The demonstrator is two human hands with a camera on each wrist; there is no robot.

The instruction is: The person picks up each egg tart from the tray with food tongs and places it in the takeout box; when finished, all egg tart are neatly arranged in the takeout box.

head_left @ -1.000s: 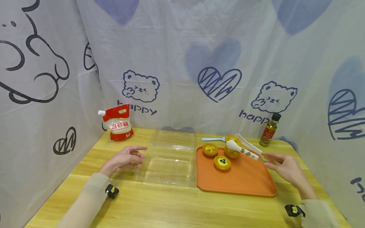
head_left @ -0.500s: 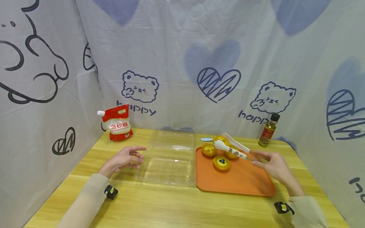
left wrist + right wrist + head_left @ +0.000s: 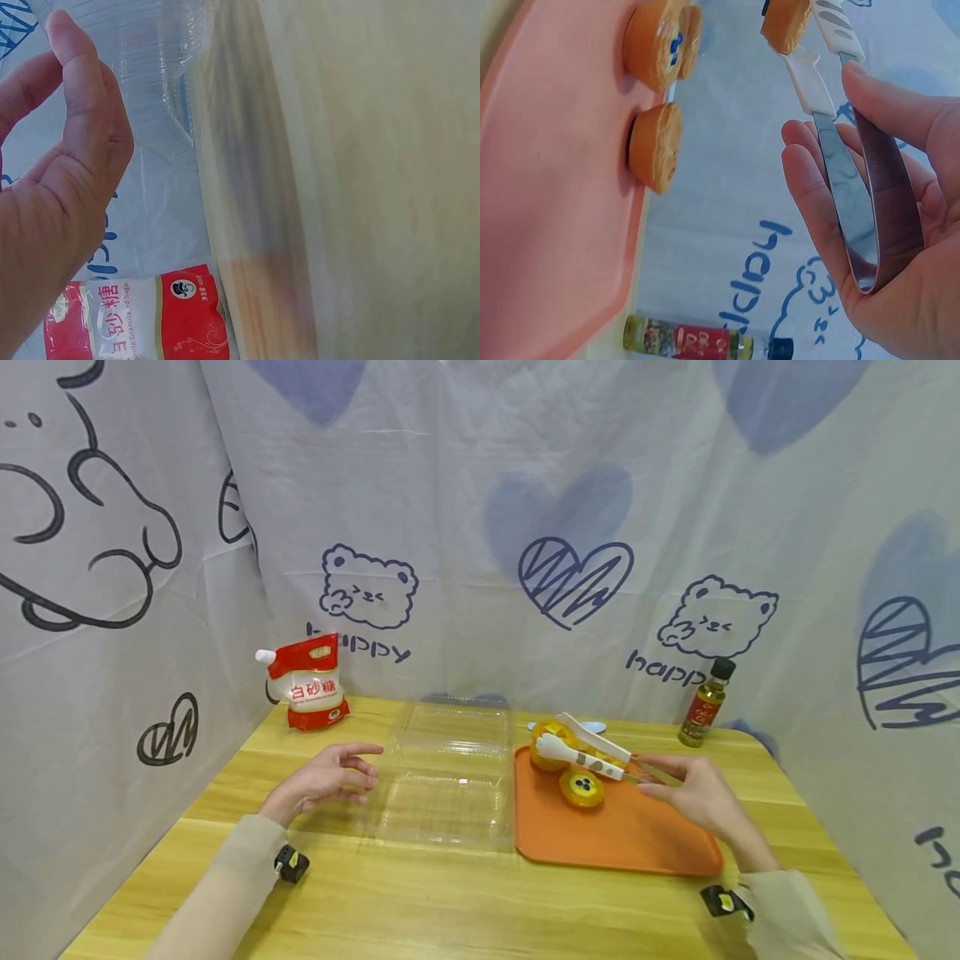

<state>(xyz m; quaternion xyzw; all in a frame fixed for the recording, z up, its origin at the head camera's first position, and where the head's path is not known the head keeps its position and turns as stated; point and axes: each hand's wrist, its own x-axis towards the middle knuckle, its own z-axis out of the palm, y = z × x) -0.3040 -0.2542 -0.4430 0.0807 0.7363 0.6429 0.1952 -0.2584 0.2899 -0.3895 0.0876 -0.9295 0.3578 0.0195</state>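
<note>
My right hand grips a pair of tongs with a metal bow and white spotted tips. Pinched between the tips is an egg tart, lifted above the orange tray. Below it, a blueberry-topped tart sits on the tray. Another tart is seen there in the right wrist view, largely covered by the tongs in the head view. My left hand has relaxed fingers and holds nothing, beside the left edge of a clear plastic clamshell box lying with its lid back.
A red and white sugar pouch stands at the back left. An oil bottle is at the back right. Behind the tray lies a pale blue utensil, partly hidden by the tongs. A printed curtain borders the table.
My right hand has carried the tongs and the pinched tart leftward across the back of the tray. The left hand has stayed in place.
</note>
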